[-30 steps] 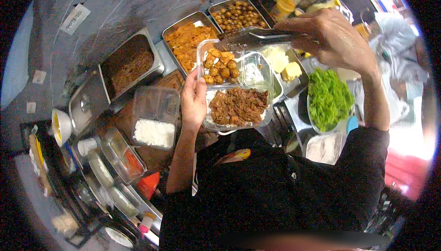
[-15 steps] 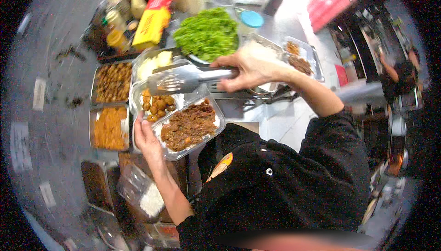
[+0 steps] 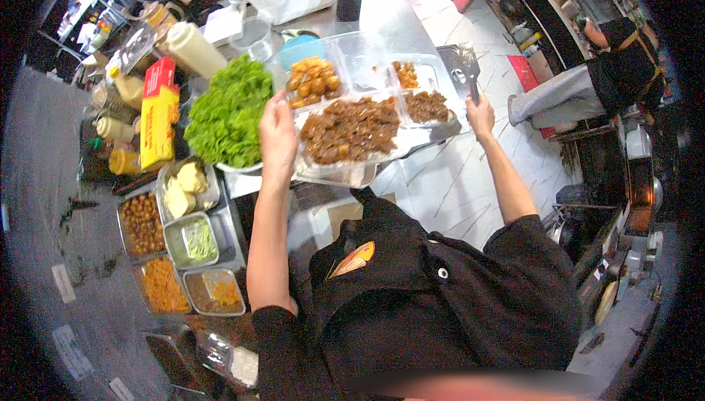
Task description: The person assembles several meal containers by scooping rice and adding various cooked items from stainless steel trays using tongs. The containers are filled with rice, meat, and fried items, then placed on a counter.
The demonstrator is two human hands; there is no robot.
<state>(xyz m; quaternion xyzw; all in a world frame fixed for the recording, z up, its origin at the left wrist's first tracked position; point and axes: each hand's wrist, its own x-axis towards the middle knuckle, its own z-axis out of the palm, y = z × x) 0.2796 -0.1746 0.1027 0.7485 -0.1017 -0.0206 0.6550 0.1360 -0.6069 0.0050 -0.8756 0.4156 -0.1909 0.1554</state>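
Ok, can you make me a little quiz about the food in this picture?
1. True or false: the left hand holds the clear meal tray.
2. What green food fills the bowl beside it? A lettuce B peas C cucumber
3. What does the right hand grip?

Key: 1 true. 2 A. 3 metal tongs.

left hand (image 3: 279,133): raised, fingers gripping | right hand (image 3: 481,113): raised, fingers closed | both forearms extended forward
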